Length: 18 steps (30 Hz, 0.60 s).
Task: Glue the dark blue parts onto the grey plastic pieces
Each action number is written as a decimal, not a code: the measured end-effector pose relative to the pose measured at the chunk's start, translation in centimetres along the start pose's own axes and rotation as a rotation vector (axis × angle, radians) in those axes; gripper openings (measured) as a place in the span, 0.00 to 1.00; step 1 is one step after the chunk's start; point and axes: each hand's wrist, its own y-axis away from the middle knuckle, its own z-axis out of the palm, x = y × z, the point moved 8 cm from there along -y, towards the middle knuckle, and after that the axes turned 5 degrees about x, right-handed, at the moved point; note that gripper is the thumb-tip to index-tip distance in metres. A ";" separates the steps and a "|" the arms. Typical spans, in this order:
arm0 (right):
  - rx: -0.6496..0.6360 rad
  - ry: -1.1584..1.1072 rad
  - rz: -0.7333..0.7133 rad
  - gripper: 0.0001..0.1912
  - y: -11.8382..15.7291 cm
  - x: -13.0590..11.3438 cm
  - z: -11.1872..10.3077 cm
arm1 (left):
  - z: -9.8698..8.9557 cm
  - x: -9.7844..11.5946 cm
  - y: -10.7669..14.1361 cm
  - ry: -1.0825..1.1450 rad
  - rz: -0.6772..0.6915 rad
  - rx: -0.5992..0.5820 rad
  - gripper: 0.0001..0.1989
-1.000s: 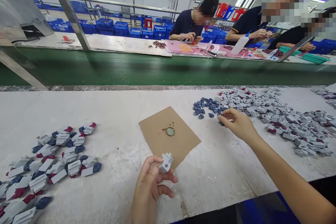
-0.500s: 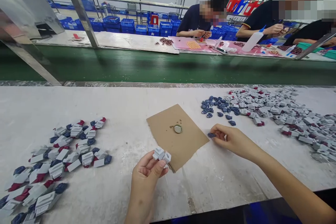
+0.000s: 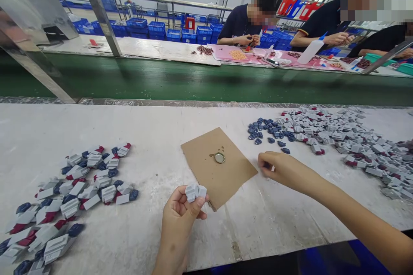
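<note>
My left hand (image 3: 180,219) is closed on a small light grey plastic piece (image 3: 195,192), pinched between thumb and fingers at the near left edge of the cardboard square (image 3: 222,184). Just off the right corner of that cardboard, my right hand (image 3: 277,165) is closed with the fingers curled down. The dark blue piece it held a moment ago is now hidden behind the fingers. On the cardboard lies a round metal cap (image 3: 220,157) with a crimped edge, near some brown stains.
Grey, blue and dark red assembled pieces (image 3: 74,197) lie at left. Loose dark blue pieces (image 3: 267,128) and a large heap of grey pieces (image 3: 351,137) spread at right. Past a green belt (image 3: 180,81), a co-worker (image 3: 237,25) handles small parts, with others farther right.
My right hand has turned its knuckles upward, and the dark blue piece in its fingers has gone out of sight. The grey piece in my left hand has tilted and shifted slightly left.
</note>
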 end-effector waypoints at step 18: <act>-0.036 -0.705 0.370 0.20 1.1 1.2 1.9 | 0.2 0.1 -0.1 -0.022 -0.060 -0.031 0.16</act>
